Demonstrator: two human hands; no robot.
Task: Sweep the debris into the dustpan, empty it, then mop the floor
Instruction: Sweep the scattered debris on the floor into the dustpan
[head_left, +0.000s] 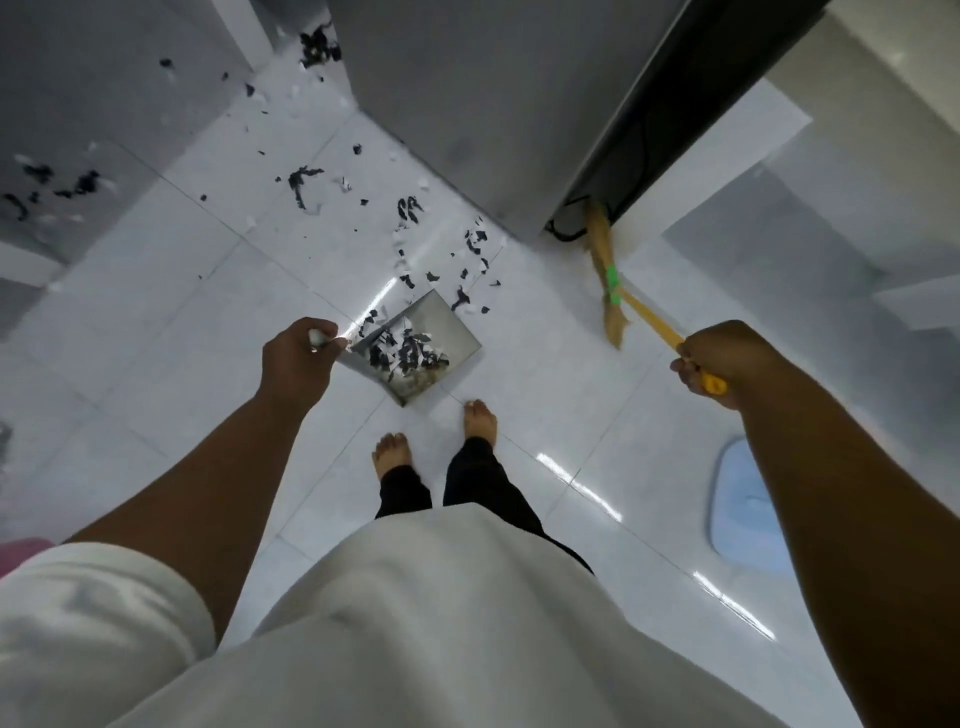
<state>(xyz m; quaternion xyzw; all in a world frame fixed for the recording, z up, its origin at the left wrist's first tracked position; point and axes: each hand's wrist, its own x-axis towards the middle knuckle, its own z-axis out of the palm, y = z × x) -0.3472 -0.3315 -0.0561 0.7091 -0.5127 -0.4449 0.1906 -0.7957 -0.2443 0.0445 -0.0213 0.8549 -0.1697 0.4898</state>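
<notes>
My left hand (297, 358) grips the handle of a metal dustpan (452, 332), which rests on the white tiled floor just ahead of my bare feet and holds black and white scraps. My right hand (719, 358) grips the yellow handle of a straw broom (605, 249). The broom's bristles reach to the right of the pan, toward the gap beside a grey cabinet. Black and white debris (467, 249) lies scattered on the tiles beyond the pan's open edge, and further debris (319, 47) trails to the far corner.
A grey cabinet (467, 104) stands ahead, with a dark gap and a black cable (563, 234) at its right side. A grey wall or door (78, 104) on the left mirrors the scraps. A light blue mat (743, 519) lies at the right.
</notes>
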